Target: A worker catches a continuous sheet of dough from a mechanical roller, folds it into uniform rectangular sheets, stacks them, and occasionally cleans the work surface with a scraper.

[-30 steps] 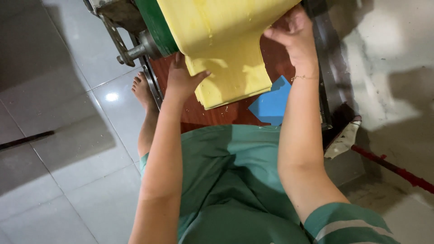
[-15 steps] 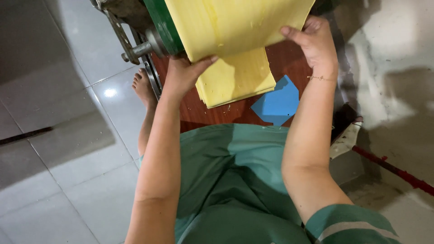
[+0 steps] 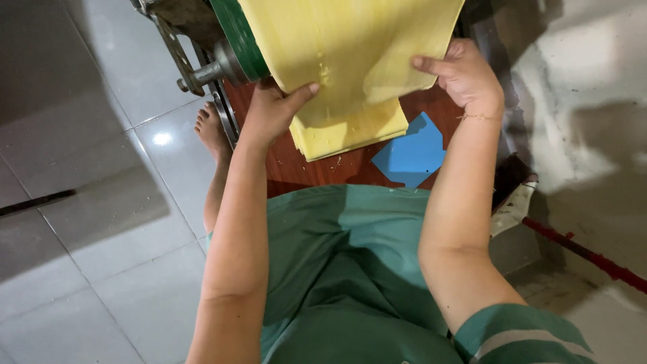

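A wide yellow dough sheet (image 3: 350, 47) hangs down from a machine with a green roller edge (image 3: 232, 34). My left hand (image 3: 273, 108) grips the sheet's lower left edge, thumb on top. My right hand (image 3: 465, 74) pinches the lower right edge. Under the sheet, a folded stack of yellow dough (image 3: 350, 131) lies on a reddish-brown board (image 3: 303, 168).
A blue flat piece (image 3: 411, 155) lies on the board beside the stack. The machine's metal shaft and frame (image 3: 195, 67) stick out at the left. My bare foot (image 3: 210, 131) rests on the grey tiled floor. A red bar (image 3: 586, 253) lies at the right.
Both hands have moved up along with the sheet's lower edge, and more of the folded stack and the blue piece shows beneath.
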